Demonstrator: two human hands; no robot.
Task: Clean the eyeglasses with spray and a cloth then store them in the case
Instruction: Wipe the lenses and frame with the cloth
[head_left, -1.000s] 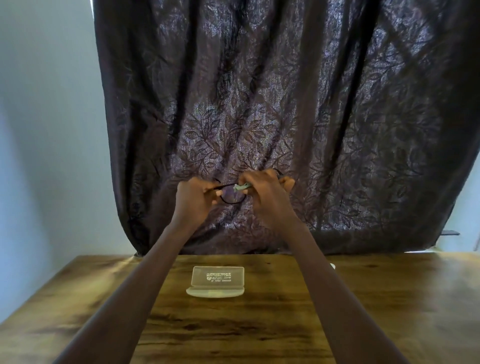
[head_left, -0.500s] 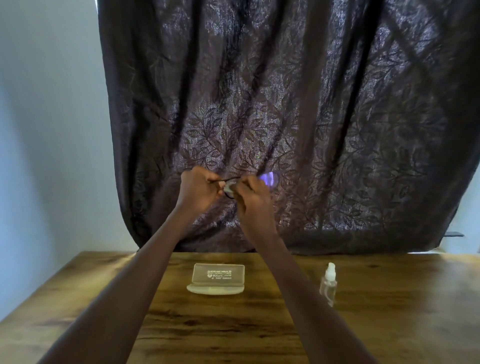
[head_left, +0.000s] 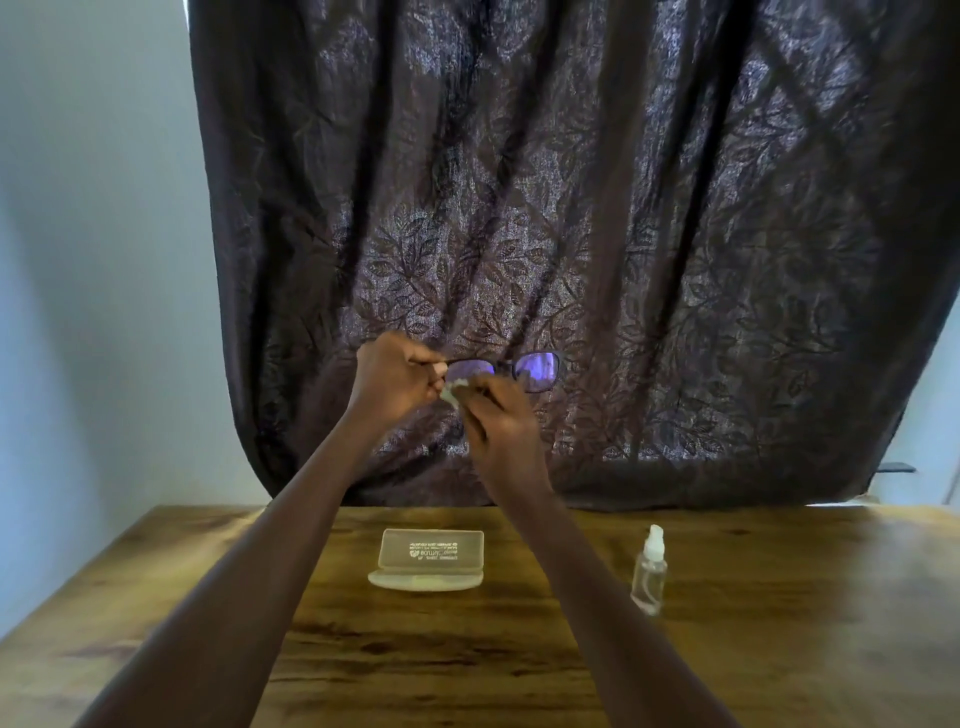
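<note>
Dark-framed eyeglasses (head_left: 535, 368) with purple-tinted lenses are held up in the air in front of the curtain. My left hand (head_left: 395, 379) grips their left end. My right hand (head_left: 501, 415) pinches a small pale green cloth (head_left: 453, 391) against the lower edge of the left lens. The right lens is uncovered. A clear, open glasses case (head_left: 431, 558) lies on the wooden table (head_left: 779, 623) below my hands. To its right stands a small clear spray bottle (head_left: 649, 571) with a white top.
A dark leaf-patterned curtain (head_left: 623, 234) hangs behind the table's far edge. A pale wall (head_left: 93, 260) is at the left. The table's left corner slants toward me.
My right hand slid from the glasses' right side to the left lens with the cloth, uncovering both purple lenses. The view dropped slightly, and the spray bottle came into sight.
</note>
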